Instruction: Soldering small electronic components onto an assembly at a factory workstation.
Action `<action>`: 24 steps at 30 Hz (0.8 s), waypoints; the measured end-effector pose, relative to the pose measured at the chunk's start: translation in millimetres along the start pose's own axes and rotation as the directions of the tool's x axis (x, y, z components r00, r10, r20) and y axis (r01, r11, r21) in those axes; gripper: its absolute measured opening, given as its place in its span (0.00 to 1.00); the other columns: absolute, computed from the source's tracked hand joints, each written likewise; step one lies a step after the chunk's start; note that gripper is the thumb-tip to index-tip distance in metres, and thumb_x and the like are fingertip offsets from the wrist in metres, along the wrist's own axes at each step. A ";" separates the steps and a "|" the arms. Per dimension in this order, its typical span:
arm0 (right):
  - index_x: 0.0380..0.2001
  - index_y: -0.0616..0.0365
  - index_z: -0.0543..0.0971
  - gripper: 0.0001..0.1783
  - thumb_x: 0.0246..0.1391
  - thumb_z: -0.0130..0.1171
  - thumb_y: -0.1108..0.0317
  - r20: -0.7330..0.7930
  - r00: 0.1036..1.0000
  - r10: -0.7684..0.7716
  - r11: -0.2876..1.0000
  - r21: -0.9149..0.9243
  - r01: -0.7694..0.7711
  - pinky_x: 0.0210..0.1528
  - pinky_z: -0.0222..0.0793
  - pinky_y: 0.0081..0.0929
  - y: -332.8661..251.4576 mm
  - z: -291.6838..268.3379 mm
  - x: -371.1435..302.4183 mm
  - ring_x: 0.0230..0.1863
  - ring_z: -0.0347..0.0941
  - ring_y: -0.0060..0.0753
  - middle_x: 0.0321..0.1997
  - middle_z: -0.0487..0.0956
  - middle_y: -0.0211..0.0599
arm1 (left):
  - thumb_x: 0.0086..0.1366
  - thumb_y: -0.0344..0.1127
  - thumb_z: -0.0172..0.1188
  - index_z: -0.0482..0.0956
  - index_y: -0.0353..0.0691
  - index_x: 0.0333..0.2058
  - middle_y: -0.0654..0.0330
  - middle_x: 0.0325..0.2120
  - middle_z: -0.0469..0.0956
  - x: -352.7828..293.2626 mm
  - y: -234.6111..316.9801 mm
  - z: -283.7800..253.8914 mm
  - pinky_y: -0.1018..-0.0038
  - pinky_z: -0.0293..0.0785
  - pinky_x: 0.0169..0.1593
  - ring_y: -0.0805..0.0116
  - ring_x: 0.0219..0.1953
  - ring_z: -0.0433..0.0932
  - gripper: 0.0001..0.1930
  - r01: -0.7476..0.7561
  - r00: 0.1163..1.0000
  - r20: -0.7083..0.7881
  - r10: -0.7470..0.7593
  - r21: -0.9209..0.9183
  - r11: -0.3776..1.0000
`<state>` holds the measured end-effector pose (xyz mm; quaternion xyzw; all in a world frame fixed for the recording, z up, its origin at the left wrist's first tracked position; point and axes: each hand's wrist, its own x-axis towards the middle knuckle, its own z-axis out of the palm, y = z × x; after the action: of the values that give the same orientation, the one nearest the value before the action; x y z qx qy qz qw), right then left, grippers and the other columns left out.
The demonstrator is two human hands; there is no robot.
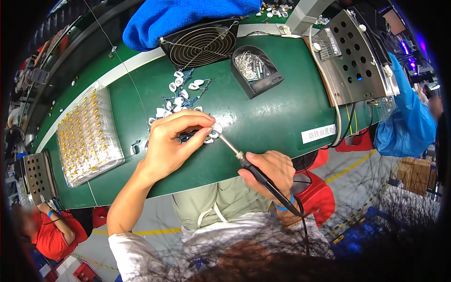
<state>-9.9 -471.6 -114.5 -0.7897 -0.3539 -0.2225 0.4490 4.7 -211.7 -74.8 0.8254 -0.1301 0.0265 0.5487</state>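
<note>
Between thumb and fingertips, my left hand (171, 141) pinches a small white oval part (216, 127) above the green bench. My right hand (270, 171) is wrapped round the black handle of a soldering iron (256, 173). Its metal tip points up and left, at or very near the white part; contact is too small to make out. Beyond and beneath my left hand lies a loose pile of white oval parts (179, 101) with blue strips. One more small part (135, 147) lies left of my wrist.
A clear tray of gold-coloured pieces (89, 136) sits at left. Behind the pile stand a black fan (202, 44) and a blue towel (188, 19). A black bin of metal pins (256, 70) is at back right, near a perforated metal box (350, 58) with cables. Co-workers sit on both sides.
</note>
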 end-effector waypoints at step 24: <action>0.43 0.64 0.83 0.21 0.49 0.77 0.65 -0.015 0.999 0.032 0.999 0.039 -0.032 0.25 0.71 0.30 -0.7 -5.6 2.9 0.21 0.76 0.37 0.24 0.80 0.37 | 0.63 0.19 0.65 0.85 0.32 0.44 0.53 0.43 0.87 -1.4 0.4 5.6 0.74 0.82 0.48 0.67 0.44 0.86 0.10 0.045 0.998 -0.036 -0.050 -0.123 0.991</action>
<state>-8.6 -475.2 -109.4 -0.7846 -0.3419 -0.2146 0.4706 2.7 -216.7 -76.9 0.7924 -0.1013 0.0215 0.6012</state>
